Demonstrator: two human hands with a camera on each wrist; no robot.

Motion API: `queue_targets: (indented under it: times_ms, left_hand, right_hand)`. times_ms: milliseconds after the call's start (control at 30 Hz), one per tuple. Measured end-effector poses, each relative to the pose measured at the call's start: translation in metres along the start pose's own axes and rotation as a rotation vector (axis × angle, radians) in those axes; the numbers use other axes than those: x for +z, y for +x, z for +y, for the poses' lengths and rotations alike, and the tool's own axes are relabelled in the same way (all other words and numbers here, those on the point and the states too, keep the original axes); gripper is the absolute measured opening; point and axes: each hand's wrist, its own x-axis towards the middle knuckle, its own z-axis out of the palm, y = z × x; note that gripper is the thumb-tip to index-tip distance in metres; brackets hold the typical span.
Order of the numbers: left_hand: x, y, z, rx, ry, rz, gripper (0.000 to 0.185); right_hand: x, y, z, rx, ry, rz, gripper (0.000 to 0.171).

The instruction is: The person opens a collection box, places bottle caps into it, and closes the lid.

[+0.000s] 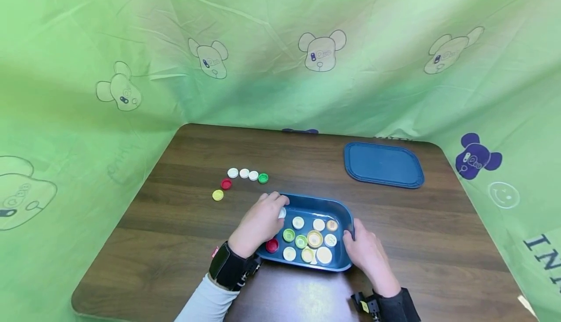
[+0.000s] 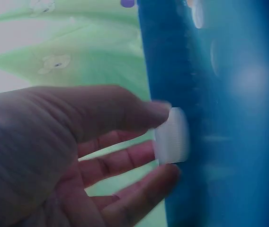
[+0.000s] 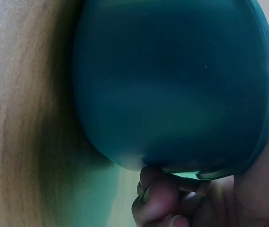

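Left hand pinches a white cap by its rim; right hand grips the box, probably steadying it, though that wrist view's kinda murky.

The head view is bright and fairly sharp, with soft shading across the green cloth and pale glare on the worktop at bottom centre. The left wrist view is hazy, the white cap blurred and the right edge dark. The right wrist view is dim, the blue tray shadowed, the upper right washed out.
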Motion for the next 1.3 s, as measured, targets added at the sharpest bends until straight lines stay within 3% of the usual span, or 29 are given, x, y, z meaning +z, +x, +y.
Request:
queue_targets:
  times_ms: [133,367,633,833,933,1133,1300]
  left_hand:
    - [-0.003,-0.003,-0.004,-0.041,-0.031,-0.006,0.042]
    - [-0.018,-0.015,-0.020,-0.135,-0.041,0.082,0.038]
    - [-0.029,-0.027,-0.065,-0.248,-0.034,0.146,0.039]
    - [-0.027,-0.027,-0.109,-0.412,-0.024,0.140,0.051]
    - [-0.025,-0.025,-0.123,-0.461,-0.022,0.117,0.055]
    - [-0.021,-0.022,-0.133,-0.501,-0.046,0.040,0.057]
    - [-0.018,-0.019,-0.135,-0.500,-0.045,0.020,0.055]
  right_hand:
    - [-0.001,0.000,0.000,0.005,-0.002,-0.004,0.027]
    - [-0.001,0.001,-0.001,0.011,-0.009,-0.012,0.025]
    - [-0.001,0.001,0.000,0.017,-0.005,-0.022,0.026]
    - [0.000,0.002,0.000,0.016,-0.002,-0.016,0.026]
    - [0.001,0.002,0.000,0.018,0.000,-0.018,0.026]
    - [0.001,0.002,0.000,0.025,0.005,-0.019,0.026]
    - [0.001,0.001,-0.001,0.020,0.005,-0.007,0.025]
